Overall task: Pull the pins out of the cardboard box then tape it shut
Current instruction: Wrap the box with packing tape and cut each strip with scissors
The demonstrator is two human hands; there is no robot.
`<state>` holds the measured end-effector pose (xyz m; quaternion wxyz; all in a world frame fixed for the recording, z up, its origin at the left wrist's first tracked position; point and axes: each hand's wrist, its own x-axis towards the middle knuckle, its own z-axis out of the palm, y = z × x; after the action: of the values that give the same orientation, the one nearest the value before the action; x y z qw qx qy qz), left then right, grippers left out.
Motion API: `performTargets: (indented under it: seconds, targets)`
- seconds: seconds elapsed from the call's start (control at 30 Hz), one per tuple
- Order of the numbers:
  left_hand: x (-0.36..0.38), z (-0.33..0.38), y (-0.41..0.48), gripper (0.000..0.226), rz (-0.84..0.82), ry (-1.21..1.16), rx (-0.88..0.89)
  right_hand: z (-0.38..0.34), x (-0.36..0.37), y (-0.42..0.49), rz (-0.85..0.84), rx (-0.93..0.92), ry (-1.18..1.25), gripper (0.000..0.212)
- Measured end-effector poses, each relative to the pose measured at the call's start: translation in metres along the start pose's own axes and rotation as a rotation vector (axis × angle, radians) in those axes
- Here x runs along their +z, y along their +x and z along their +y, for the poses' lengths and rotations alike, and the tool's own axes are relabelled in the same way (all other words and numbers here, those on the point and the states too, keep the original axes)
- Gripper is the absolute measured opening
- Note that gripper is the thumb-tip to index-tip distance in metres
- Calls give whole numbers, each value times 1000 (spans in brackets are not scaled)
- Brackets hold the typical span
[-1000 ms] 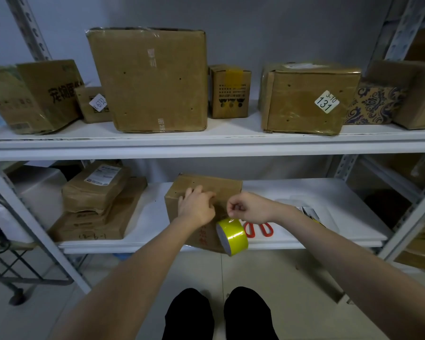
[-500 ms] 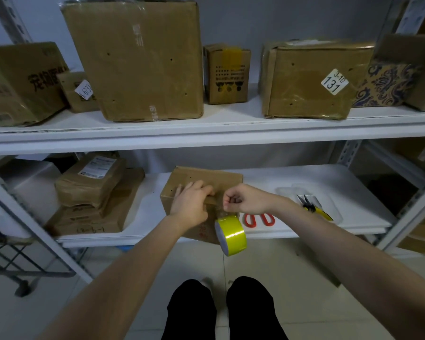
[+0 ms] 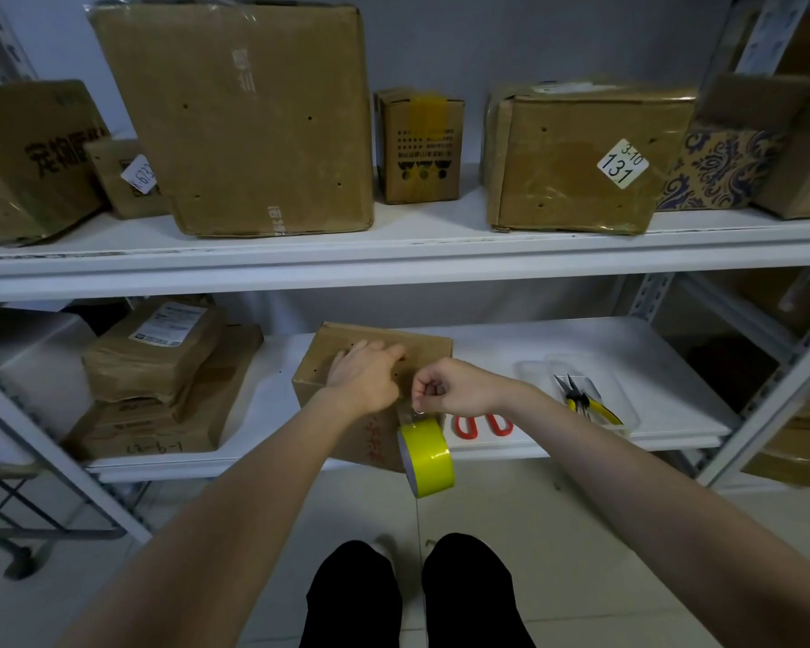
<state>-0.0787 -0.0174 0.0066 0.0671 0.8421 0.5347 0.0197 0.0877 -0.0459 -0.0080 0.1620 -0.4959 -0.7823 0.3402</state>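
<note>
Fingers of the left hand (image 3: 363,378) are lying flat, together, on the box (image 3: 384,348) top; right hand (image 3: 445,390) is fisted, pinching the tape strip, with the yellow roll (image 3: 426,453) hanging off the box front; since a second ago hands barely shifting, camera dipping; taping is starting, box sitting at the shelf (image 3: 581,343) edge beside the scissors (image 3: 482,425).

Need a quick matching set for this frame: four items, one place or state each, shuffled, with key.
1. tape roll
2. scissors
3. pliers
4. left hand

A. in the clear tray
B. flat on top of the cardboard box
C. hanging below the right hand
D. on the lower shelf, red handles showing

Pairs: 1-C, 2-D, 3-A, 4-B
</note>
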Motion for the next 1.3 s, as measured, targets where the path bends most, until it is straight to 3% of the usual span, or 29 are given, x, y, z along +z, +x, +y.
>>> performTargets:
  seconds: [0.1,0.2,0.27,0.4,0.57,0.77,0.93,1.0,1.13,1.2,1.3]
  targets:
    - [4,-2,-2,46,99,-106,-18,-1,-1,0,29,-6,20,8]
    - [12,-7,-13,24,448,-362,-84,-5,-4,1,55,-16,56,8]
    - [15,-9,-22,17,550,-523,-126,-11,-6,0,34,-33,55,9]
    - [20,-15,-29,34,431,-814,-240,-22,-9,-1,19,-91,90,12]
    - [12,-16,-40,32,301,-1124,-348,-31,-10,-6,118,-85,238,10]
    - [15,-8,-54,41,-106,-1140,-211,-41,-1,-6,241,-36,402,23]
    - [7,-5,-64,31,14,-1157,-270,-36,10,-4,422,80,300,27]
    - [-3,-10,-63,27,1,-1029,-289,-31,18,-4,461,163,242,30]
    - [-15,-13,-56,43,-53,-793,-354,-31,32,-4,564,284,240,31]
    - [-17,-13,-52,34,-41,-737,-380,-35,34,-4,592,325,242,31]
    - [-24,-12,-49,58,-47,-640,-441,-41,33,-2,626,354,211,28]
